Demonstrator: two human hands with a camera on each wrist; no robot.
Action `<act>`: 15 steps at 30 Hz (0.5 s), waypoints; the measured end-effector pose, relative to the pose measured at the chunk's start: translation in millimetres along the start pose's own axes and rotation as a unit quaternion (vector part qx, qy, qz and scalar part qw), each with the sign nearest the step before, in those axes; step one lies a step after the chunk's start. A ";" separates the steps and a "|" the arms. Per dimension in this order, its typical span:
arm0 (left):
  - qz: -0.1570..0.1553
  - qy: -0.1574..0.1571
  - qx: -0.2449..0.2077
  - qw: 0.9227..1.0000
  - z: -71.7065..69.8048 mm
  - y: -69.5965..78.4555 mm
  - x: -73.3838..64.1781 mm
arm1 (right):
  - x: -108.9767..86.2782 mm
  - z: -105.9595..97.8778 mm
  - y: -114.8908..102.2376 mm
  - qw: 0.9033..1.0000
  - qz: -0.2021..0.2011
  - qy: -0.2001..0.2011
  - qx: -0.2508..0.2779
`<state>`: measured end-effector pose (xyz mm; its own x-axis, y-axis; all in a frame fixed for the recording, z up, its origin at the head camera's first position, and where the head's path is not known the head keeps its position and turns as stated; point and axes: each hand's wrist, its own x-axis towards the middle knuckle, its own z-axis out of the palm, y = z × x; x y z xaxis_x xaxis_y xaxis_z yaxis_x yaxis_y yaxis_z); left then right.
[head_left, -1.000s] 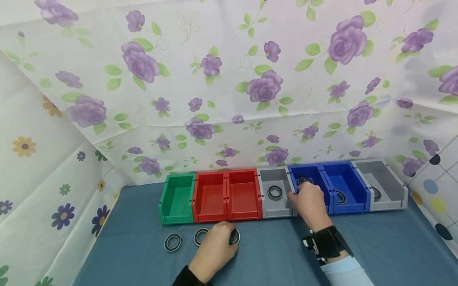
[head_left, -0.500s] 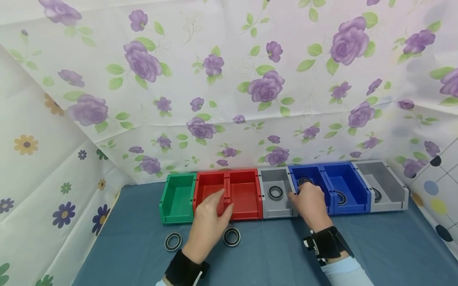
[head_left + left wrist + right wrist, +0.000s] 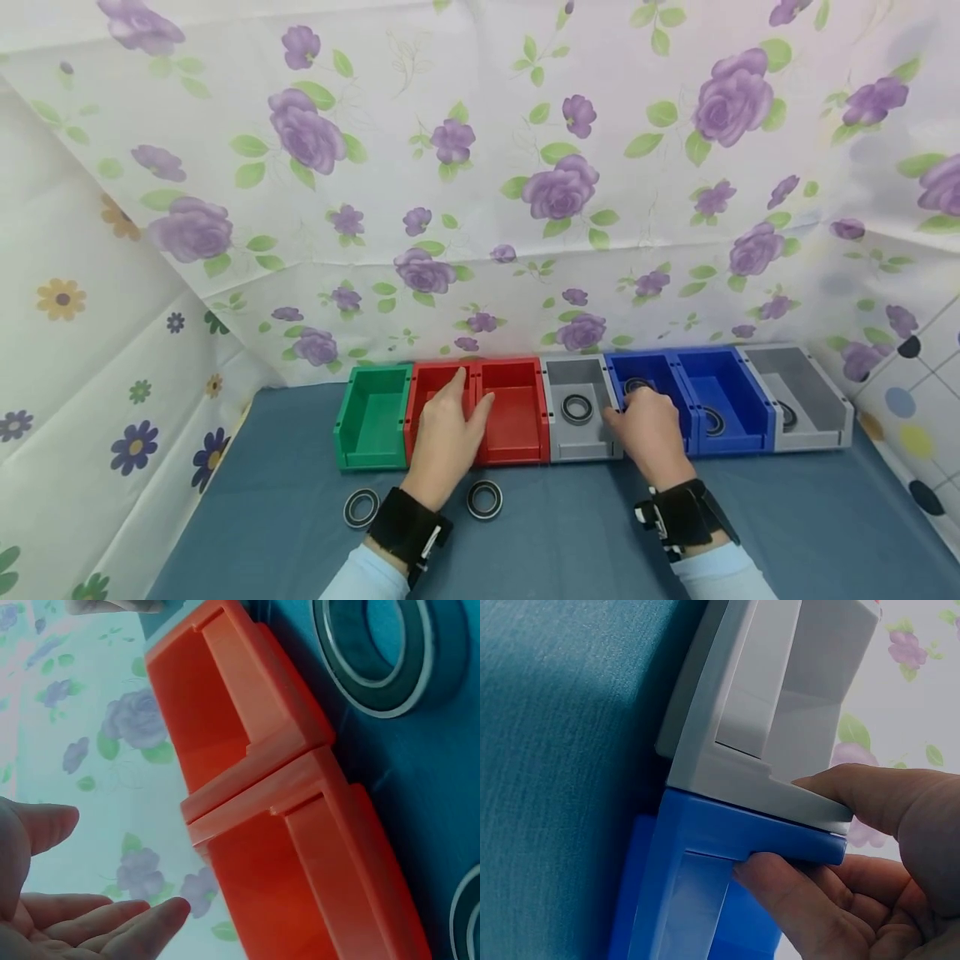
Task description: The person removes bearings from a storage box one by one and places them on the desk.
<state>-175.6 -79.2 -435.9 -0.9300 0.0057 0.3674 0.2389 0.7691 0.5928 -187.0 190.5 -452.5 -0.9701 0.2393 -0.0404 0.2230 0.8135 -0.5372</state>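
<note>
My left hand (image 3: pixel 444 437) is over the two red bins (image 3: pixel 513 421), fingers extended and thumb apart. In the left wrist view its fingertips (image 3: pixel 176 909) hold nothing. My right hand (image 3: pixel 648 429) pinches the adjoining side walls of a grey bin (image 3: pixel 742 772) and a blue bin (image 3: pixel 705 847); its thumb is on the grey side, its fingers on the blue. On the cloth lie ball bearings: one left of the left wrist (image 3: pixel 362 508), one to its right (image 3: pixel 484 500). Another bearing (image 3: pixel 469 915) shows partly in the left wrist view, hidden from the head view.
A green bin (image 3: pixel 373 417) ends the row at left, another grey bin (image 3: pixel 802 392) at right. Single bearings lie in the middle grey bin (image 3: pixel 577 409), both blue bins and the right grey bin. Floral sheeting (image 3: pixel 480 167) hangs right behind; blue cloth (image 3: pixel 555 542) covers the table.
My left hand has left the right-hand loose bearing and moved up and forward over the red bins, its fingers spreading. My right hand keeps its pinch on the bin walls.
</note>
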 end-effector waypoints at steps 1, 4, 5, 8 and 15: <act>-0.003 -0.004 -0.002 1.000 2.1 -0.8 1.4 | -0.2 0.5 0.3 1.000 0.001 0.001 0.000; -0.011 -0.009 -0.001 1.000 8.0 -2.9 5.0 | -0.8 1.0 0.9 1.000 0.004 0.004 0.000; -0.014 -0.010 0.001 1.000 9.7 -3.6 5.9 | -1.0 1.2 1.1 1.000 0.004 0.005 0.000; -0.023 -0.016 0.002 1.000 14.2 -5.4 8.1 | -1.1 1.6 1.3 1.000 0.003 0.005 -0.001; -0.038 -0.037 0.002 0.999 20.6 -8.6 10.2 | 1.5 2.0 1.1 1.000 0.008 -0.005 0.004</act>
<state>-192.9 -72.7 -452.0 -0.9635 -0.0048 0.2678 0.1669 0.7711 0.6145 -188.5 190.7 -454.8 -0.9674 0.2466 -0.0578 0.2379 0.8058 -0.5424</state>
